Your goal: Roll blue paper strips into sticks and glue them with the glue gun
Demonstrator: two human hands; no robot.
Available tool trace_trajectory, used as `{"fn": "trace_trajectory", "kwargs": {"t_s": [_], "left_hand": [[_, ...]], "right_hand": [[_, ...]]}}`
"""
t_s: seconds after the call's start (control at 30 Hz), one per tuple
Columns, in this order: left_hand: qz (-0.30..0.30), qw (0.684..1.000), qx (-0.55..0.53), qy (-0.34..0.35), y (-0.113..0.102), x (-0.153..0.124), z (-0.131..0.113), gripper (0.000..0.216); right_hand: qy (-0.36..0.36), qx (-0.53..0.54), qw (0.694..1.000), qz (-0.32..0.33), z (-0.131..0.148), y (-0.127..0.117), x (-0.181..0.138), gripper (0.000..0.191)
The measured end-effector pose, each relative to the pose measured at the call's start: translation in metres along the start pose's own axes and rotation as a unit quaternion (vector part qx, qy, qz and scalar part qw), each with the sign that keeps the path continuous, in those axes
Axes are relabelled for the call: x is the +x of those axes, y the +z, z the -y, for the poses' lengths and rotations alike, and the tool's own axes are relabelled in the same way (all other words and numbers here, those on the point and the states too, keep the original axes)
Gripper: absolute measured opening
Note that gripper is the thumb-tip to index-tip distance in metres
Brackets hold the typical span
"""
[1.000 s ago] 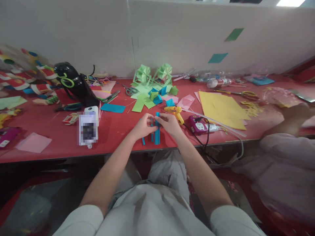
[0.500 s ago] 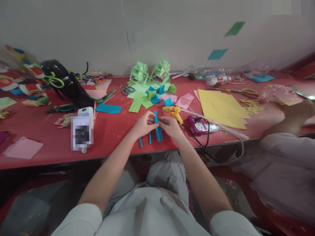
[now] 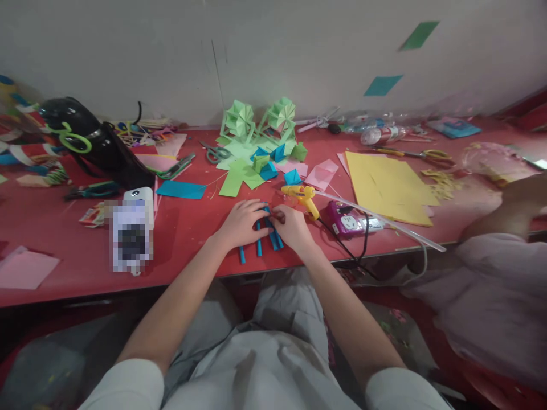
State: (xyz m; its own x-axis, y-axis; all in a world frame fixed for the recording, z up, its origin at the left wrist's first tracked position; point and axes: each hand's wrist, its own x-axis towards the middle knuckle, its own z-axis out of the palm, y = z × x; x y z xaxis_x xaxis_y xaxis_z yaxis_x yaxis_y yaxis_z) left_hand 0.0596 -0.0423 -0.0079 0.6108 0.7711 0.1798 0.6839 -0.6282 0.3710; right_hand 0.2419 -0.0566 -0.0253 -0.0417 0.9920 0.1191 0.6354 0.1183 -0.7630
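Note:
My left hand (image 3: 241,221) lies palm down on the red table (image 3: 188,250), fingers pressing on several folded blue paper strips (image 3: 273,238). My right hand (image 3: 292,226) is curled beside it, its fingertips pinching the upper end of the same strips. Two thinner blue strips (image 3: 250,250) stick out toward me from under my left hand. A yellow glue gun (image 3: 303,195) rests just beyond my right hand.
Green paper models (image 3: 260,121), loose green, blue and pink sheets and scissors (image 3: 215,152) lie behind. A purple power strip (image 3: 347,219) with black cable sits to the right, then yellow paper (image 3: 390,186). Another person's arm (image 3: 508,210) rests at the right. A black bag (image 3: 92,139) stands left.
Both hands have lowered the blue strips from a raised, upright hold down flat onto the table. My left hand has flattened over them. The view has tilted slightly.

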Motion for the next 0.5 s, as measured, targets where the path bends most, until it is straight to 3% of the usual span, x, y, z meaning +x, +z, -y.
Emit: {"fn": "trace_trajectory", "kwargs": {"t_s": [0.13, 0.27, 0.33, 0.43, 0.5], "left_hand": [[-0.013, 1.000, -0.019, -0.006, 0.003, -0.002, -0.003, 0.040], [-0.014, 0.999, -0.043, -0.018, 0.005, -0.005, -0.004, 0.040], [-0.009, 0.998, -0.052, -0.020, 0.005, -0.005, -0.005, 0.041], [-0.003, 0.997, -0.070, -0.030, 0.005, -0.004, -0.005, 0.048], [-0.004, 0.996, -0.078, -0.039, 0.005, -0.004, -0.006, 0.055]], "right_hand": [[-0.022, -0.037, 0.998, -0.034, -0.001, -0.013, -0.016, 0.004], [-0.021, -0.112, 0.977, -0.180, -0.016, -0.036, -0.029, 0.018], [-0.011, -0.155, 0.965, -0.212, -0.024, -0.045, -0.027, 0.030], [0.012, -0.195, 0.965, -0.175, -0.031, -0.054, -0.011, 0.042], [0.040, -0.192, 0.973, -0.124, -0.033, -0.058, 0.002, 0.037]]}}
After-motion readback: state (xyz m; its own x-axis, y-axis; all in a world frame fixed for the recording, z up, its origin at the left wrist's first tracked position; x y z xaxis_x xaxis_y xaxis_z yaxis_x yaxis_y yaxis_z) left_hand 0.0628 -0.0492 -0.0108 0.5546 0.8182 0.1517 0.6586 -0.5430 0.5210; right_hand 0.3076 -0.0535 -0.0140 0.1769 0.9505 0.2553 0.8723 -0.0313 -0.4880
